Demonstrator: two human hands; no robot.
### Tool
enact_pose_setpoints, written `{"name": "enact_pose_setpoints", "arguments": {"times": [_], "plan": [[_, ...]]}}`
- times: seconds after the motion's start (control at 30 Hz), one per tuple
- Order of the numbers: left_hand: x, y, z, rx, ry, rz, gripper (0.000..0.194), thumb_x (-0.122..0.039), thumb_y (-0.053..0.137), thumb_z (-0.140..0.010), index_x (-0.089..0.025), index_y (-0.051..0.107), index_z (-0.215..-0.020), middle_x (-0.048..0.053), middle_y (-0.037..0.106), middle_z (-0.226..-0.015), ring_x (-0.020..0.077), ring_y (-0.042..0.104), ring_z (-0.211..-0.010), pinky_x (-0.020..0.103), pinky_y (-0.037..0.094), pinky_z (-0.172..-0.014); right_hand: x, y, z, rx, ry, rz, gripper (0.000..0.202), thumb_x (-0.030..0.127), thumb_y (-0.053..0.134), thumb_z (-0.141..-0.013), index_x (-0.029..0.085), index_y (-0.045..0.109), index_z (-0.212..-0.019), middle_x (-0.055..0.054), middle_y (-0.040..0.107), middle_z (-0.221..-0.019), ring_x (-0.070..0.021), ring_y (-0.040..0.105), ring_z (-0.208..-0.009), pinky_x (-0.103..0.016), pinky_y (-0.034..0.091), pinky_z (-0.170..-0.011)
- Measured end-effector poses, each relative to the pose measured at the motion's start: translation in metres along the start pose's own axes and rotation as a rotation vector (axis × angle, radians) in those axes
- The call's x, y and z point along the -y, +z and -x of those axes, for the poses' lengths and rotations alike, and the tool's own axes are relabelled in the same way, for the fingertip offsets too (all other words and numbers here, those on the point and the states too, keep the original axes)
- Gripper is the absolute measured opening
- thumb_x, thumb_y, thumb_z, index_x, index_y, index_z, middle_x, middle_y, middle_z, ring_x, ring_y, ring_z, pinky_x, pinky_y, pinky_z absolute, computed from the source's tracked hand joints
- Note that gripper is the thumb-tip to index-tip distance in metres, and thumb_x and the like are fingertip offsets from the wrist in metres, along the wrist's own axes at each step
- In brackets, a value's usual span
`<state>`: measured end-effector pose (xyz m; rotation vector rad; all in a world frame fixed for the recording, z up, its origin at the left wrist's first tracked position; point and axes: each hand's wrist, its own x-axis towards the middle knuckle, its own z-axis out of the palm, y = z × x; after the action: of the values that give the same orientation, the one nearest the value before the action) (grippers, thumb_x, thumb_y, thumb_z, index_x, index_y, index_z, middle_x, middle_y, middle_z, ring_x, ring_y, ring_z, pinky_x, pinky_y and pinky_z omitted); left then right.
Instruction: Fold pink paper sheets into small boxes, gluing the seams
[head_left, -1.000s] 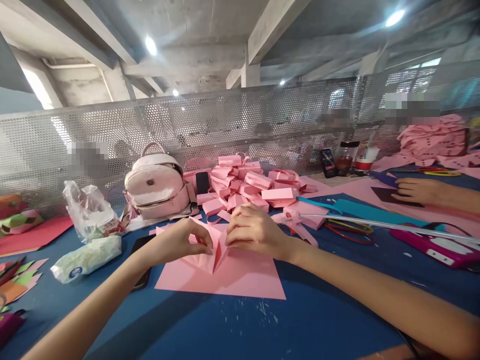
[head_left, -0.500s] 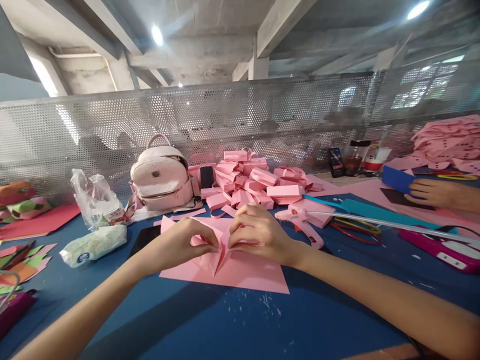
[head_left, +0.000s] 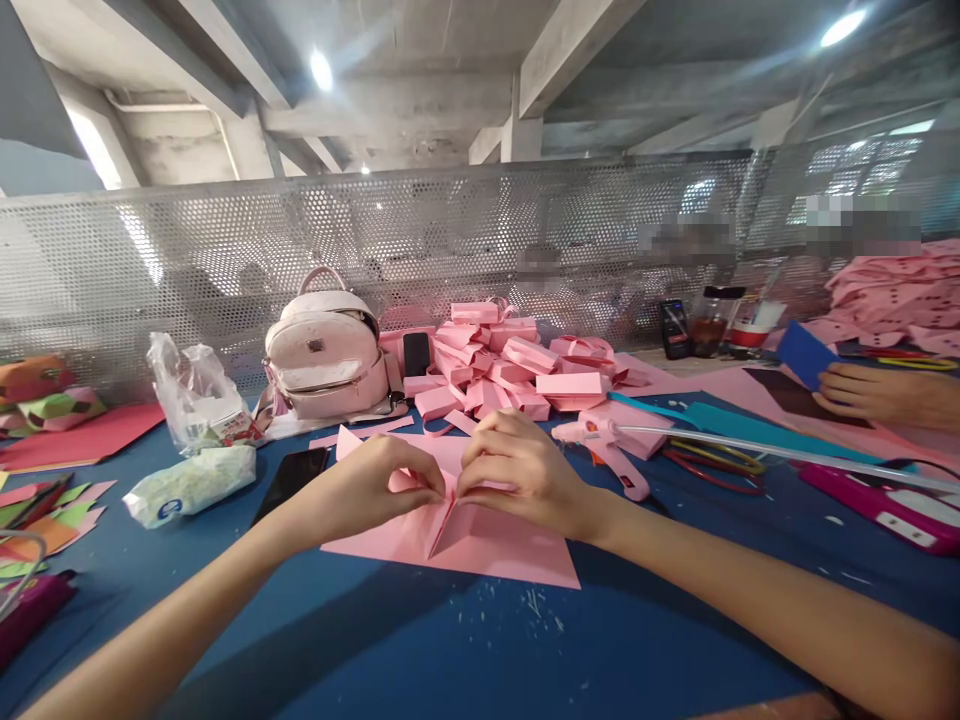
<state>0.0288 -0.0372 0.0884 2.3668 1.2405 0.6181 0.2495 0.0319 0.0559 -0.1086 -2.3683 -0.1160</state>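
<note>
A piece of pink paper [head_left: 437, 530] stands folded between my hands, its two flaps meeting in an upright ridge. My left hand [head_left: 394, 490] pinches the left flap between thumb and fingers. From the other side my right hand [head_left: 517, 470] pinches the right flap, its fingertips almost touching the left ones. Underneath lies a flat pink sheet [head_left: 517, 555] on the blue table [head_left: 360, 640]. Just right of my right hand rests a pink glue gun [head_left: 611, 455]. Behind my hands rises a pile of folded pink paper pieces [head_left: 510, 360].
A pink backpack [head_left: 326, 350] stands at the back left, near a plastic bag [head_left: 195, 390] and a tissue pack [head_left: 191, 485]. A black phone [head_left: 292, 480] lies by my left wrist. Another person's hand [head_left: 862, 395] holds a blue piece at the right, near a magenta device [head_left: 881, 505].
My hands have drawn closer, and the gap between the pink paper's flaps has narrowed to a thin ridge. At the right, the other person's hand has tilted the blue piece.
</note>
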Motion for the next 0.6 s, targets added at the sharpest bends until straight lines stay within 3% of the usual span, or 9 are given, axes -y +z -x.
{"name": "enact_pose_setpoints", "arguments": {"times": [0.6], "plan": [[0.0001, 0.0000, -0.0003, -0.001, 0.009, 0.030, 0.014, -0.019, 0.060, -0.089, -0.018, 0.073, -0.084, 0.001, 0.076, -0.085, 0.0141, 0.067, -0.080, 0.021, 0.050, -0.075, -0.0009, -0.0003, -0.0003, -0.002, -0.008, -0.009, 0.018, 0.031, 0.059, -0.097, 0.021, 0.069, -0.084, -0.001, 0.066, -0.082, -0.0174, 0.050, -0.086, -0.031, 0.038, -0.081]]}}
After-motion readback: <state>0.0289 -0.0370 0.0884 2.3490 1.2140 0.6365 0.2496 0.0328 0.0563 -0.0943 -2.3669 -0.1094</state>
